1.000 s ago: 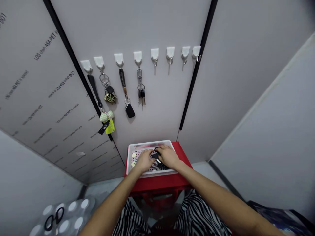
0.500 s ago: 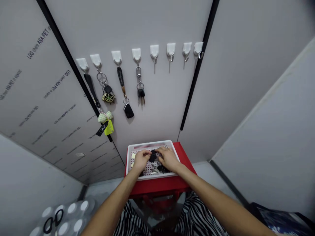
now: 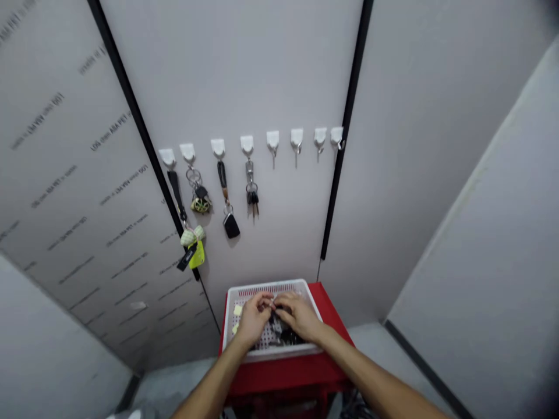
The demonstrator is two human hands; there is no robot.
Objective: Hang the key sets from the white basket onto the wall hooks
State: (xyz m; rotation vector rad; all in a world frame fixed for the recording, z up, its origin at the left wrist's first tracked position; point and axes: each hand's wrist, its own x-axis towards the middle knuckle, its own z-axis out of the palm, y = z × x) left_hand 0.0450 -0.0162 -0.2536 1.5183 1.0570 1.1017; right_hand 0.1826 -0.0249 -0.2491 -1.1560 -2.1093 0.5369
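Observation:
Over a white plastic basket (image 3: 232, 289), my left hand (image 3: 254, 320) and my right hand (image 3: 301, 317) meet with bent fingers. Both pinch at a small black object (image 3: 272, 318), mostly hidden by the fingers; its kind does not show clearly. Beneath and beside my right hand lie dark and shiny small items (image 3: 289, 336) in the basket, too blurred to name. Pale yellow squares (image 3: 238, 309) rest on the basket's left side, next to my left hand.
The basket stands on a red table (image 3: 325, 308) against a grey panel wall. Several white hooks (image 3: 273, 138) run across the wall. From the left ones hang a strap with a bright yellow tag (image 3: 197, 254), two key rings (image 3: 252, 195) and a black key fob (image 3: 231, 226).
My view has tilted upward, so the hooks and basket sit lower in the picture. My hands have drawn closer together, and the black object between them is now more covered.

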